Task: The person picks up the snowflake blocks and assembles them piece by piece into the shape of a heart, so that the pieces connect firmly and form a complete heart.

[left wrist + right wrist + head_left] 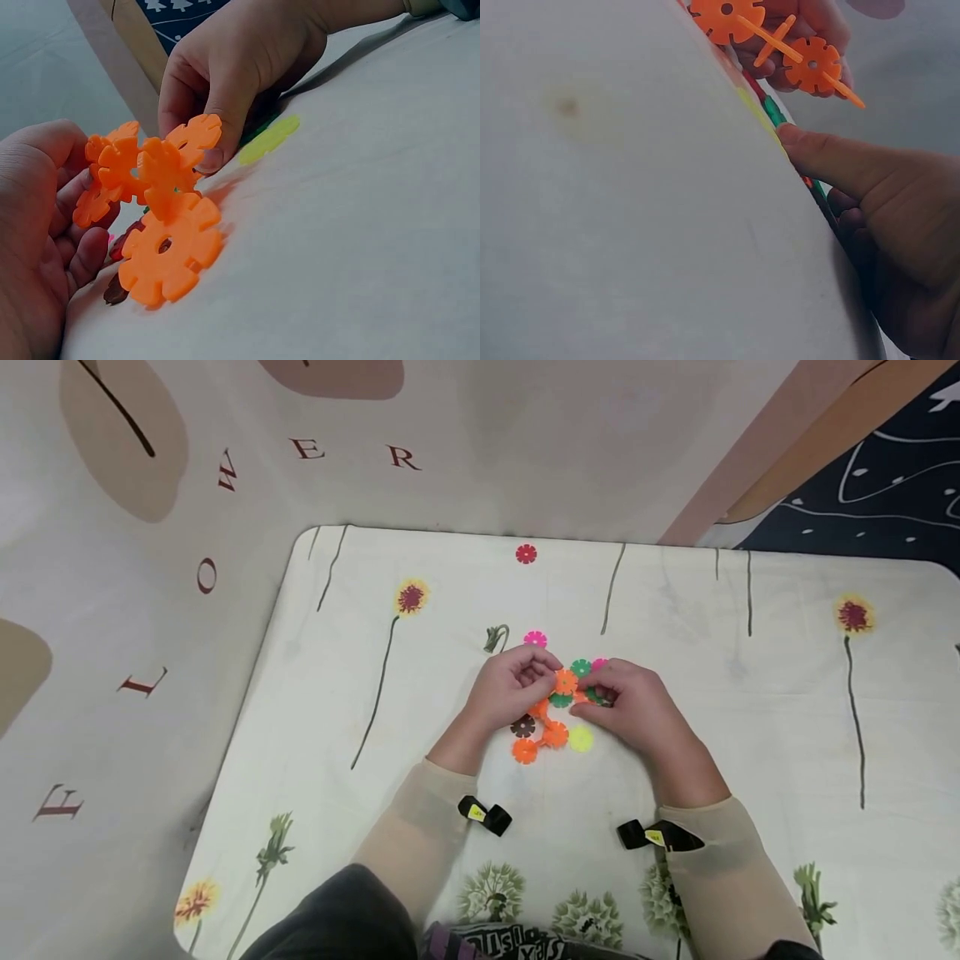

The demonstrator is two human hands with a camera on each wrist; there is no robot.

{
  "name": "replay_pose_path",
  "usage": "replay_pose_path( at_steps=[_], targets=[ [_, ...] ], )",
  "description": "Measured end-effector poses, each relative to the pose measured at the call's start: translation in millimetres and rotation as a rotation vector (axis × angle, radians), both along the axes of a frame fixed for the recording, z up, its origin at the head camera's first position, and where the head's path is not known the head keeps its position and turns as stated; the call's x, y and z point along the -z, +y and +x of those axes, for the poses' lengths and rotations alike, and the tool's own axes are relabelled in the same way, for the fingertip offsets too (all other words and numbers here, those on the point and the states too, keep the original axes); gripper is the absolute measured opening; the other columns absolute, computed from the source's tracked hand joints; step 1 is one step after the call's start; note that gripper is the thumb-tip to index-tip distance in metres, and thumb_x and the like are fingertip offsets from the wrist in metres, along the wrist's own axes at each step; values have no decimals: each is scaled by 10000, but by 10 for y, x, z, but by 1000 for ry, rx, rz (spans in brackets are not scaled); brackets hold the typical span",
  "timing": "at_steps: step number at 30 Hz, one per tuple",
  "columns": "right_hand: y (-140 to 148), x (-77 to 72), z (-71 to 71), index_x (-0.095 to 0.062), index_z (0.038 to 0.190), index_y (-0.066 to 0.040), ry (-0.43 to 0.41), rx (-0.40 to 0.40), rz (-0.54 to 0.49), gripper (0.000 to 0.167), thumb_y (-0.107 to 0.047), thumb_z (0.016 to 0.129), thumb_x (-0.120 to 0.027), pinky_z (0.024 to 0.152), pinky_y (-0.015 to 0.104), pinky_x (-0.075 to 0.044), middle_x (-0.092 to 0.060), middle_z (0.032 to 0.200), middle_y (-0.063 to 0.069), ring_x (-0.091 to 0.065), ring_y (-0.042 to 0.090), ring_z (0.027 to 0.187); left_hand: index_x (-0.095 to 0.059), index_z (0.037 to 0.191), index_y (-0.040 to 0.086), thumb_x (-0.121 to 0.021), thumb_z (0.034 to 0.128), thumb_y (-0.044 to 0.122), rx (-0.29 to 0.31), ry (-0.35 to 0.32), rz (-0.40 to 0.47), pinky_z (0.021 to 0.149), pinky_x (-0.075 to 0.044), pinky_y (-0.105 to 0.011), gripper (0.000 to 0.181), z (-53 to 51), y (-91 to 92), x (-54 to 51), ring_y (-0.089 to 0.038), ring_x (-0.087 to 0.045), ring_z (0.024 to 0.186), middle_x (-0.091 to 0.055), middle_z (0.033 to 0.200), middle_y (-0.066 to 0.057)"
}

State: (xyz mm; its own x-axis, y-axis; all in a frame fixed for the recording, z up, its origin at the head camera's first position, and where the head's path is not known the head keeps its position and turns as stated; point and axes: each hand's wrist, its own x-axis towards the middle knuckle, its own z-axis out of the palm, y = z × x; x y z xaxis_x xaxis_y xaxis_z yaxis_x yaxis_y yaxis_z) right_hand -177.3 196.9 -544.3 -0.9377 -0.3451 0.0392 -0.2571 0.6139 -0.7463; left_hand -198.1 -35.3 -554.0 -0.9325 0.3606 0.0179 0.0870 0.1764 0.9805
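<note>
Several notched, flower-shaped plastic discs are linked into an orange chain. My left hand holds this chain by its upper part, with the fingers curled behind it in the left wrist view. The lower discs of the chain hang toward me. To the right, my right hand is low over loose discs, thumb and forefinger apart. A green disc lies by its thumb tip in the right wrist view. Its other fingers are partly hidden. Nearest below that hand is a yellow disc.
A brown disc lies under the left wrist side of the chain. Beyond the hands are a pink disc, a green disc and, near the far edge, a red disc. A flower-printed white cloth covers the table.
</note>
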Motion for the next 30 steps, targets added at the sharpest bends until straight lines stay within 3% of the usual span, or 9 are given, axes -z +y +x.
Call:
replay_pose_path(
  at_steps=[6,11,19,30],
  targets=[
    [-2,8,5,-762,935,-131,-38,28,-46,234,-104,807,-955,667,285,-416,-570,825,7,-510,198,761,-740,1077,60,-692,976,59,-6,2,-13,716,-553,-274,112,9,7,-9,-213,-625,760,-704,917,-29],
    [15,36,-1,-753,875,-163,-4,9,-89,223,-84,809,-950,658,272,-408,-594,840,-14,-507,184,756,-739,1076,66,-693,982,70,-10,-1,-25,717,-555,-271,105,16,16,-17,-208,-630,762,-707,918,-23],
    [33,0,-5,-797,1076,-35,-4,-43,-19,268,-55,823,-882,696,319,-496,-631,1008,59,-549,185,814,-740,1070,82,-698,983,78,-20,3,-50,717,-558,-266,97,23,16,-21,-197,-633,764,-706,916,-7],
    [-4,-45,-3,-706,971,-94,-72,13,5,206,-60,857,-873,702,362,-426,-558,912,53,-490,222,791,-745,1071,81,-714,979,83,-27,-4,-46,721,-559,-274,97,15,31,1,-190,-636,767,-716,916,-4]
  ],
)
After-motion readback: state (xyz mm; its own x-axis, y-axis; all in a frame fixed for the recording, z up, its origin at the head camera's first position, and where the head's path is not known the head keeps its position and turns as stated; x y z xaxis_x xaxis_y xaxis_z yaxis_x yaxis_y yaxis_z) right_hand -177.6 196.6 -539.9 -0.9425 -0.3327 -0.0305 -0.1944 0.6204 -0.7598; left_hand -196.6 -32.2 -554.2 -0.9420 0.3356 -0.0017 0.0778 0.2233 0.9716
